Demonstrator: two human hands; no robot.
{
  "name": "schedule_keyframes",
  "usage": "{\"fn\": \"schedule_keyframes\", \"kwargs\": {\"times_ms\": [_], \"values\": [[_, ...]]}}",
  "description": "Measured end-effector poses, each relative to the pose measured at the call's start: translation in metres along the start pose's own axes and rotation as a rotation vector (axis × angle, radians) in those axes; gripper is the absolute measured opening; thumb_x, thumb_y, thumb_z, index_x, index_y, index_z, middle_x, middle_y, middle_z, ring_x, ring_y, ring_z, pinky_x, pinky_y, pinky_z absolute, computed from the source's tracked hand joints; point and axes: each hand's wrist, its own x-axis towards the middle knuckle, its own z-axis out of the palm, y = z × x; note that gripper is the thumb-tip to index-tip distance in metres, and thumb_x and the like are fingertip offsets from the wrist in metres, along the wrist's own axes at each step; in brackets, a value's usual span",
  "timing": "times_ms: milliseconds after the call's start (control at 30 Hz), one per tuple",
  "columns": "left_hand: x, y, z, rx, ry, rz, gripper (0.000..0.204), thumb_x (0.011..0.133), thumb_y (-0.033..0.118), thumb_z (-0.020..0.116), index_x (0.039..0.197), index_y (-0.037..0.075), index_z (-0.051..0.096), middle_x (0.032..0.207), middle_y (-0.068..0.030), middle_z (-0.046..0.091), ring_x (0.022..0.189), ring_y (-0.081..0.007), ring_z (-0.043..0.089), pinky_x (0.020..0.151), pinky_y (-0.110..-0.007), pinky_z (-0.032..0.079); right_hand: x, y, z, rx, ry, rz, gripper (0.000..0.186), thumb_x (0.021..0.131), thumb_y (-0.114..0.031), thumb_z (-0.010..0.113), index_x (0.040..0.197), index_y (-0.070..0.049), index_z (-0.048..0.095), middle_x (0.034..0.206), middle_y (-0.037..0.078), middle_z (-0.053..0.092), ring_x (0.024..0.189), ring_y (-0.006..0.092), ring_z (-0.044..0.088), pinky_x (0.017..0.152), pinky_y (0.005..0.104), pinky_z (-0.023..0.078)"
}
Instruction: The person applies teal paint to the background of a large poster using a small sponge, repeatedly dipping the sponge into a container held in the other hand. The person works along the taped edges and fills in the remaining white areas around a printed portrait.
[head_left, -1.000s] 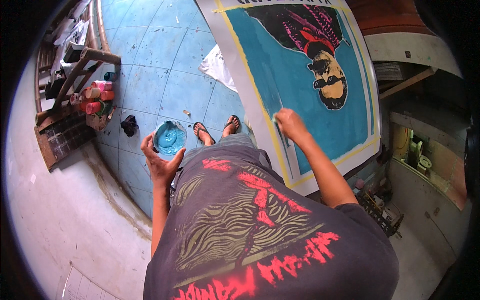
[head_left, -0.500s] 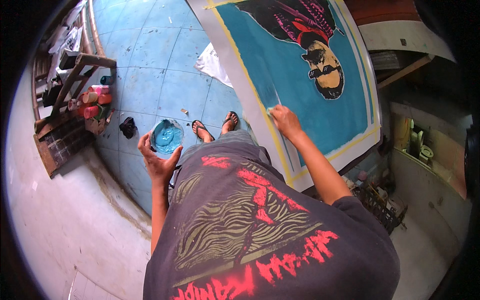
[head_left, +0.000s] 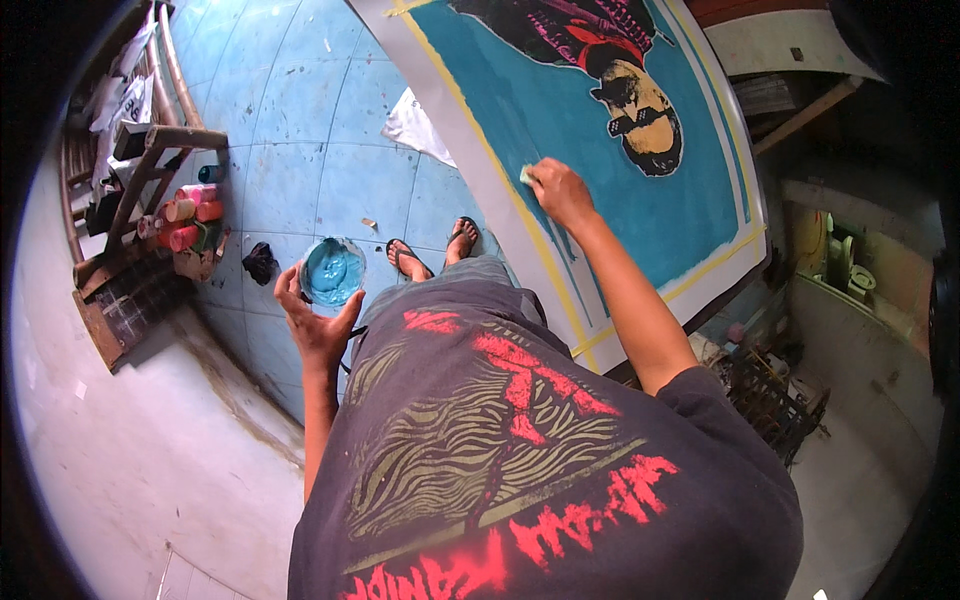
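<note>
My left hand (head_left: 318,338) is wrapped round a round tub of thick blue paint (head_left: 335,272), its top facing up. In my right hand (head_left: 562,195) a small pale piece, apparently a sponge (head_left: 526,176), is pinched between the fingers. It touches or hovers just over the left margin of a large painting (head_left: 650,245); I cannot tell which. The painting has a teal ground and a portrait in black, cream and red (head_left: 645,120), upside down to me. Yellow masking tape (head_left: 480,138) frames it on the white sheet. A paler streaked strip runs inside the left tape.
At the left, a wooden rack (head_left: 155,150) stands near several paint bottles (head_left: 185,238). A black crumpled item (head_left: 260,262) and a white cloth (head_left: 420,130) lie on the blue tiled floor (head_left: 290,110). My feet in flip-flops (head_left: 405,260) are below. A dark crate (head_left: 770,400) stands right of the painting.
My right hand has moved up along the painting's left margin with the sponge, which now shows more plainly. My left hand still holds the tub in nearly the same place.
</note>
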Motion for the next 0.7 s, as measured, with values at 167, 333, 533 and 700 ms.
{"fn": "schedule_keyframes", "kwargs": {"times_ms": [167, 333, 533, 700], "values": [[-0.001, -0.001, 0.001, 0.003, -0.008, 0.012, 0.096, 0.069, 0.018, 0.092, 0.139, 0.004, 0.028, 0.133, -0.0235, 0.047, 0.123, -0.0346, 0.053, 0.106, -0.045, 0.042, -0.074, 0.014, 0.017, 0.010, -0.109, 0.056, 0.014, 0.090, -0.013, 0.065, 0.101, -0.007, 0.072, 0.096, 0.013, 0.066, 0.092, 0.0373, 0.065, 0.078, 0.0479, 0.053], [0.002, -0.001, 0.004, -0.063, -0.026, 0.037, 0.094, 0.069, 0.017, 0.091, 0.138, 0.005, 0.029, 0.128, -0.0233, 0.052, 0.120, -0.0339, 0.055, 0.105, -0.044, 0.043, -0.154, 0.014, 0.009, -0.004, -0.182, 0.136, 0.009, 0.086, -0.008, 0.060, 0.091, -0.005, 0.068, 0.095, 0.017, 0.063, 0.094, 0.0399, 0.063, 0.078, 0.0510, 0.053], [0.005, 0.004, -0.001, -0.036, -0.044, 0.051, 0.093, 0.069, 0.016, 0.091, 0.137, 0.005, 0.028, 0.129, -0.0243, 0.053, 0.120, -0.0346, 0.056, 0.105, -0.044, 0.043, -0.127, -0.011, -0.015, 0.032, -0.032, 0.188, 0.015, 0.085, -0.007, 0.063, 0.098, -0.004, 0.069, 0.095, 0.017, 0.063, 0.094, 0.0387, 0.063, 0.082, 0.0489, 0.053], [0.007, 0.007, -0.002, -0.051, -0.073, 0.070, 0.093, 0.069, 0.016, 0.091, 0.138, 0.005, 0.028, 0.129, -0.0247, 0.053, 0.121, -0.0356, 0.055, 0.105, -0.046, 0.042, -0.055, -0.016, 0.013, 0.072, 0.147, 0.107, 0.022, 0.089, -0.011, 0.064, 0.110, -0.006, 0.070, 0.100, 0.014, 0.066, 0.096, 0.0362, 0.064, 0.082, 0.0464, 0.053]]}}
